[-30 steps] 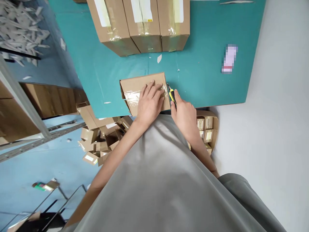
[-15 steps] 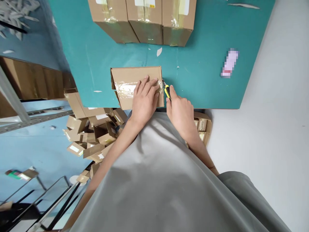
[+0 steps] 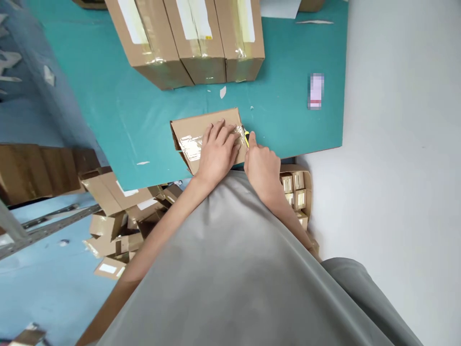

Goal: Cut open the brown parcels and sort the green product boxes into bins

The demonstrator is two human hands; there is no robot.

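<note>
A small cardboard box (image 3: 190, 126) with clear tape along its top lies at the near edge of the teal table (image 3: 288, 120). Its left end flaps stand slightly apart. Across the top of the box my left hand (image 3: 218, 151) rests flat with fingers spread. My right hand (image 3: 262, 166) is wrapped round a yellow and black utility knife (image 3: 247, 137), the blade end at the taped right end of the box. Most of the knife's handle is hidden in my fist.
Three taped cardboard boxes (image 3: 201, 53) stand side by side at the back. A blurred pinkish item (image 3: 316, 91) lies on the right. Opened cartons (image 3: 111, 226) are heaped on the floor at left; a carton of small boxes (image 3: 298, 190) sits below the table's right side.
The view has shifted and tilted. My left hand stays on the box, while the knife in my right hand remains against its right end and shows less of itself.
</note>
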